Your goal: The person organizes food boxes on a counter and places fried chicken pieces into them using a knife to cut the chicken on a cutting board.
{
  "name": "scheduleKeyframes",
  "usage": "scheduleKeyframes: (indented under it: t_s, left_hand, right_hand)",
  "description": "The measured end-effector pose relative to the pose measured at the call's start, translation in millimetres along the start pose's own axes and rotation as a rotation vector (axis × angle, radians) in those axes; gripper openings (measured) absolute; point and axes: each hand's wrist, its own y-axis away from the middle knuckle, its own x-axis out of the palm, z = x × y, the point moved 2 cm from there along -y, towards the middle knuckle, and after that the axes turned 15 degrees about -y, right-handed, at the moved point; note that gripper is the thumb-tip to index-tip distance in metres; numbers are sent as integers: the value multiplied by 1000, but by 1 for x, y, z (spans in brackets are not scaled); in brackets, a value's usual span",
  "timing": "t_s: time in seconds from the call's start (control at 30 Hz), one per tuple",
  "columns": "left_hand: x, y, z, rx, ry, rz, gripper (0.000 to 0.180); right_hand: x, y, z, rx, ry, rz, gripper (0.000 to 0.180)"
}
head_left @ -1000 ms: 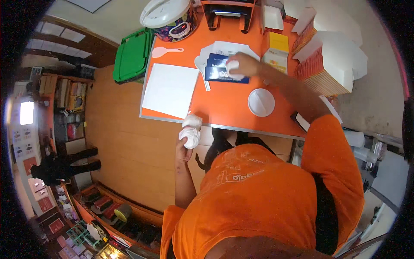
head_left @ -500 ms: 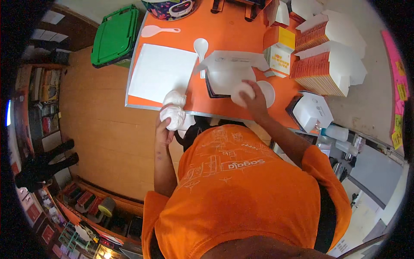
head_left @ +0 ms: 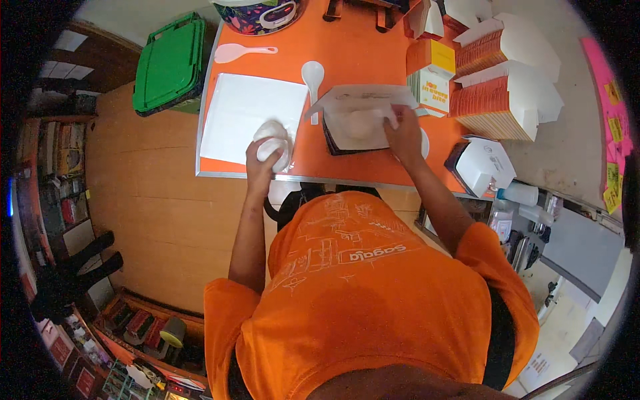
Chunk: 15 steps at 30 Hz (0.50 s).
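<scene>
My left hand (head_left: pixel 261 160) wraps round a white rounded bundle (head_left: pixel 272 148) in thin, crinkled plastic, over the front right corner of a white rectangular sheet or board (head_left: pixel 250 110). The bundle has two bulges. My right hand (head_left: pixel 404 132) is closed at the right side of an open white food box (head_left: pixel 343 137) with dark outer walls, its fingers pinching a white edge there. A pale round thing (head_left: pixel 363 125) lies inside the box, blurred. The box's raised back flap (head_left: pixel 360 95) is smeared by motion. A white round dish or lid (head_left: pixel 425 143) is partly hidden behind my right hand.
A white spoon (head_left: pixel 312 77) lies beside the box, and a pink rice paddle (head_left: pixel 240 52) farther back. Stacked folded cartons (head_left: pixel 497 93) and a yellow-white carton (head_left: pixel 433 83) stand right. Another box (head_left: pixel 483 165) sits front right. A green lidded bin (head_left: pixel 170 67) stands left of the orange table.
My right hand moved from the round white thing at the box's front to its right side; a pale round thing now lies inside. My left hand brought the bundle farther over the table.
</scene>
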Motion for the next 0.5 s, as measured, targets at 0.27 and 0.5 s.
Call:
scheduleKeyframes:
  t_s: [0.27, 0.5]
  left_hand:
    - [39, 43, 17, 115, -147, -266, 46]
    - [93, 47, -35, 601, -957, -82, 38]
  right_hand:
    - [-14, -3, -24, 387, 118, 285, 23]
    - [-19, -13, -23, 20, 38, 167, 17]
